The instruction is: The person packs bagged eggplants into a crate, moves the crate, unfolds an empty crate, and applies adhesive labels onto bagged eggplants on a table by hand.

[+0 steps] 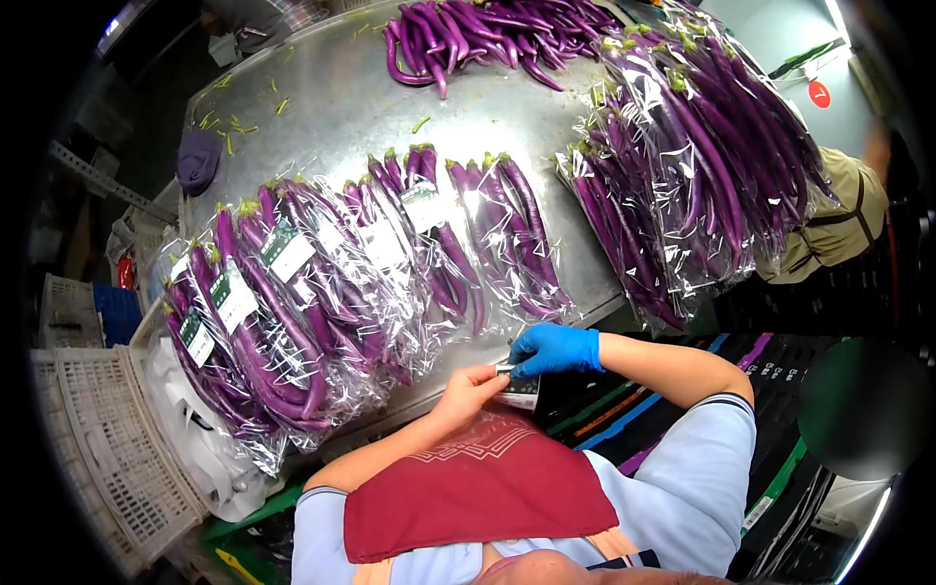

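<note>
At the near edge of the metal table, my bare left hand [468, 392] and my blue-gloved right hand [554, 351] meet in front of my red apron. Between their fingertips is a dark green and white label [522, 393], pinched by both hands and partly hidden by the fingers. Just beyond my hands lies a clear bag of purple eggplants [507, 234] with no label visible. Left of it are several more bagged eggplants [263, 312], overlapping; some carry similar green and white labels [290, 251].
Loose eggplants [497, 34] are piled at the table's [322, 107] far side. Bagged eggplants [692, 166] are stacked high on the right, with another person's sleeve [843, 214] behind. A purple cloth [199, 162] and white crates [117, 419] are on the left.
</note>
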A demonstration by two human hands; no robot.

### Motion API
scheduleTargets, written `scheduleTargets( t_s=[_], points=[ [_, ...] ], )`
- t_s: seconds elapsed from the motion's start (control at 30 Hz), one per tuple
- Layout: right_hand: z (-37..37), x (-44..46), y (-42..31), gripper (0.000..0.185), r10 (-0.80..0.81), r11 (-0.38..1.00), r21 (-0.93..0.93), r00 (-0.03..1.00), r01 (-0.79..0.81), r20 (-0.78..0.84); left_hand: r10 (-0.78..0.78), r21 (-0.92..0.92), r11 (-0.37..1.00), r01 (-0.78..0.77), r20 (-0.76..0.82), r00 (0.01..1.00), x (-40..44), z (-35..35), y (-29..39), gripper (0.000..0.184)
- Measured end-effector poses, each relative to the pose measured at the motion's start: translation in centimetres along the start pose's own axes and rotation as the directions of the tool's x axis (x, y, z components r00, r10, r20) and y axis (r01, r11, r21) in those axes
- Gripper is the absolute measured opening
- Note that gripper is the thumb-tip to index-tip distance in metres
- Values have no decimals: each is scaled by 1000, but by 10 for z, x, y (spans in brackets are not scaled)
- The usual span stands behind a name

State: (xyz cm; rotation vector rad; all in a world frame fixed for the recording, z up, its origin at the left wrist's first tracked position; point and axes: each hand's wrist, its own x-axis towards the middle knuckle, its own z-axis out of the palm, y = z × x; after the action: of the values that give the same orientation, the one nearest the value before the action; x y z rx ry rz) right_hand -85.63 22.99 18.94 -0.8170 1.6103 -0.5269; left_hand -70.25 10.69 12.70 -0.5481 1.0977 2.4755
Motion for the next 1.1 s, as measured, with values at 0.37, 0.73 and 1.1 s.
scheduleTargets(
  t_s=[0.37,0.73,1.1],
  points=[
    [-11,0,11,20,111,950,291,993,-115,31,-15,-19,1000,16,71,997,-1,5,5,24],
    [-151,19,-18,23,-137,988,-145,773,59,-619,-86,-25,996,88,76,993,-2,3,0,22],
    [-111,83,51,19,-745,206,-933,571,-295,-345,-65,7,998,65,69,996,-1,-6,-11,22]
  ],
)
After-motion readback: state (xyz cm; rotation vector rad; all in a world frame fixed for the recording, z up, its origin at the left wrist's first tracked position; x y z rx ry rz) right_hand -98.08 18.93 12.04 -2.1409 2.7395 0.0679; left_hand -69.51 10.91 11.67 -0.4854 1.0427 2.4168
